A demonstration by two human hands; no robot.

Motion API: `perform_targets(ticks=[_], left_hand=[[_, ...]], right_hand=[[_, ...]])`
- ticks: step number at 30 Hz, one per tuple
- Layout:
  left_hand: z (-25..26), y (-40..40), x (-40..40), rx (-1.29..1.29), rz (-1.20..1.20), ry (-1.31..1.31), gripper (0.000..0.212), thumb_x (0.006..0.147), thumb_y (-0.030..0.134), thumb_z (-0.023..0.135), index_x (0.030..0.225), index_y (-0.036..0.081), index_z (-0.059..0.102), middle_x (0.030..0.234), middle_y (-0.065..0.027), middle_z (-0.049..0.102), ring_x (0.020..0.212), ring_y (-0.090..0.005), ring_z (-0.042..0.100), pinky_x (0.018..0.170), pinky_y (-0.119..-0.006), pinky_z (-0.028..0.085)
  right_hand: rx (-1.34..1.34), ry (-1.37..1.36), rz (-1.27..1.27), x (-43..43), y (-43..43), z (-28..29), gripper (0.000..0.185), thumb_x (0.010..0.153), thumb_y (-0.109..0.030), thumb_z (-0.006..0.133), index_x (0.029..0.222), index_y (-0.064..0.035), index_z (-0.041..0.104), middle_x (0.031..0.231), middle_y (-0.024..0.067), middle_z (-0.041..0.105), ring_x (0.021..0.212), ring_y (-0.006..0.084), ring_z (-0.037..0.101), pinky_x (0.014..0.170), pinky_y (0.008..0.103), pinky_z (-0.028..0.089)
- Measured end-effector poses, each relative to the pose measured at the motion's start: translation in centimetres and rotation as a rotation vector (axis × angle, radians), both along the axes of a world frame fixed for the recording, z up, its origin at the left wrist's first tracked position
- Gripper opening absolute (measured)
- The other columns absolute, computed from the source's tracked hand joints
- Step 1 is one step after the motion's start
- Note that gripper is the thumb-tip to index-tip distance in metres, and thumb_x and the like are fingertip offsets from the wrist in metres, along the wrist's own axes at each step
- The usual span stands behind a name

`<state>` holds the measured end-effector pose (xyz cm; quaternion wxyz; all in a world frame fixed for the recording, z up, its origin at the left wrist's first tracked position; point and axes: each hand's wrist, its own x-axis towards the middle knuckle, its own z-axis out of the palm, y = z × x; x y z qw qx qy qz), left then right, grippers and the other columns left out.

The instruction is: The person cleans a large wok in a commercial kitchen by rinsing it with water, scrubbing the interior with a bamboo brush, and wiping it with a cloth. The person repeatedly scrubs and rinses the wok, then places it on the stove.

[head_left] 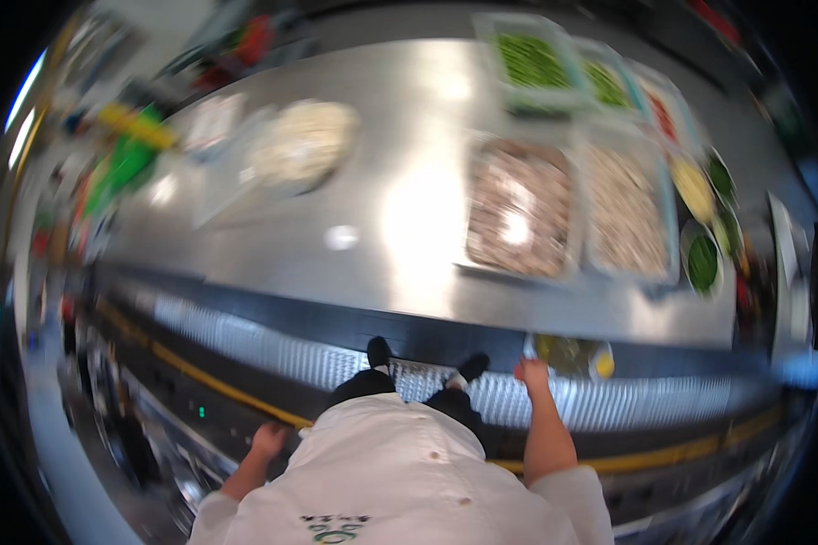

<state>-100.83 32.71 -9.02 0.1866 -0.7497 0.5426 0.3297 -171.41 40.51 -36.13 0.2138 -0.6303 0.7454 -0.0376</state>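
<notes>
My left hand [268, 439] hangs low at the left of my white jacket, below the table's edge; blur hides its fingers, and whether it holds anything I cannot tell. Lower right, my right hand [533, 373] is loosely curled beside a container with yellow-green contents [571, 355]; a small reddish thing shows at its fingers, too blurred to name. Before me stands a stainless steel table [279, 252]. On it lie a covered tub of brownish-pink pieces [518, 204], a tub of pale strips [624, 211] and a round heap of pale food [307, 143].
Tubs of green vegetables [533, 61] stand at the back right, with small bowls of chopped greens [702, 262] along the right end. A small white round thing [341, 237] lies mid-table. A ribbed metal floor strip [620, 403] runs along the table's front.
</notes>
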Motion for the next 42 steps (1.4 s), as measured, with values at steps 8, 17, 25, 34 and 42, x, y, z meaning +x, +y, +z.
perform_targets(ticks=[8,17,25,34,42], left_hand=[[6.4,-8.6,-8.2,-0.239,0.000,0.717,0.042,0.095,0.028,0.064,0.132,0.008,0.060,0.105,-0.0109,0.072,0.096,-0.0246,0.070,0.085,-0.036,0.056],[3.1,-6.9,18.2,-0.462,0.353,0.351,0.038,0.094,0.034,0.061,0.121,0.007,0.064,0.110,-0.0183,0.070,0.101,-0.0388,0.066,0.086,-0.048,0.054],[5.2,-13.0,30.2,-0.667,0.650,0.520,0.040,0.095,0.033,0.062,0.123,0.006,0.063,0.106,-0.0158,0.071,0.103,-0.0360,0.067,0.088,-0.045,0.054],[7.9,-17.7,46.3,-0.644,0.855,0.318,0.039,0.093,0.032,0.064,0.121,0.005,0.066,0.109,-0.0176,0.071,0.102,-0.0368,0.067,0.088,-0.045,0.054],[15.1,-23.1,60.3,-0.940,1.176,0.129,0.036,0.094,0.027,0.065,0.120,0.003,0.066,0.110,-0.0163,0.070,0.104,-0.0356,0.066,0.091,-0.043,0.053]], right_hand=[[0.082,-0.164,0.550,9.3,-5.2,0.4,0.021,0.081,-0.022,0.073,0.075,-0.0039,0.066,0.065,0.0192,0.065,0.059,0.0380,0.067,0.056,0.0487,0.055],[-0.221,-0.127,1.093,30.3,-26.5,3.1,0.011,0.070,-0.014,0.066,0.063,-0.0112,0.058,0.058,0.0082,0.059,0.050,0.0293,0.059,0.045,0.0439,0.045],[0.350,-0.269,0.364,59.8,-46.1,11.6,0.035,0.094,-0.024,0.061,0.074,0.0036,0.070,0.057,0.0089,0.061,0.052,0.0190,0.063,0.048,0.0349,0.048],[0.308,-0.182,0.945,90.8,-60.6,9.1,0.044,0.093,-0.038,0.063,0.111,0.0011,0.073,0.103,0.0242,0.072,0.095,0.0421,0.071,0.084,0.0458,0.055],[0.331,-0.217,1.254,121.6,-74.6,10.7,0.040,0.095,-0.030,0.063,0.113,0.0044,0.069,0.077,0.0118,0.071,0.060,0.0204,0.067,0.061,0.0364,0.055]])
